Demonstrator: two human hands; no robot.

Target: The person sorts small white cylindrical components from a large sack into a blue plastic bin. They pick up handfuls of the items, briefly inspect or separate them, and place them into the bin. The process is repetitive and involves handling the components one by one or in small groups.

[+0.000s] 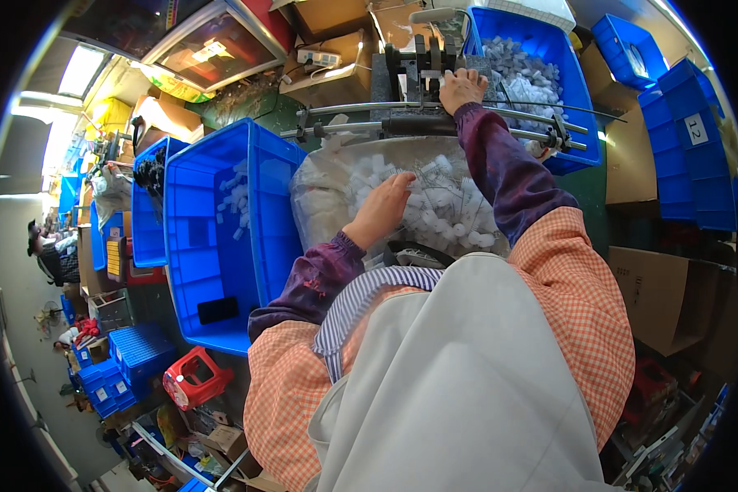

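Observation:
Straight ahead, my right hand [462,88] has its fingers bent at a dark metal fixture [422,61]. A small white plastic piece [430,75] lies in the fixture right beside the fingertips; what the fingers grip is hidden. Lower and to the left, my left hand [383,205] reaches over a heap of white plastic cylinders [447,201], some with thin wire-like pins. Its fingers are drawn together, and anything between them is too small to make out. The heap sits in a pale plastic sack [316,193] just in front of me.
Metal rods [357,108] cross in front of the fixture. A blue crate [197,271] on the left holds a few white pieces and a black phone-like object [218,310]. Another blue crate [572,90], at the far right, is piled with white pieces. Cardboard boxes [656,295] and a red stool [195,377] stand around.

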